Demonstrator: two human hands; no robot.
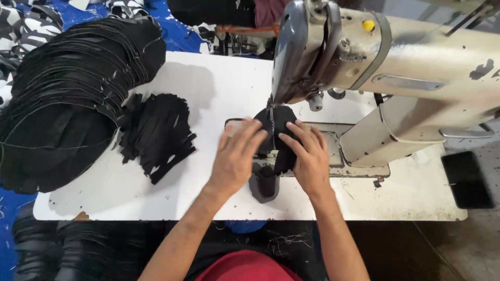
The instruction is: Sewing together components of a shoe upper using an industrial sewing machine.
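Note:
A black fabric piece (274, 120) lies under the needle of a cream sewing machine (396, 57), on its metal bed plate (359, 169). My left hand (235, 158) lies flat on the left side of the piece, fingers spread toward the needle. On the right side my right hand (307, 156) presses down, its fingertips close to the seam line. A darker grey part of the piece (264, 184) hangs toward me between my wrists.
A large fanned stack of black cut pieces (67, 99) covers the left of the white table (208, 88). A smaller heap of black strips (156, 132) lies beside it. Blue floor with scraps shows at far left. A black pad (466, 179) sits at right.

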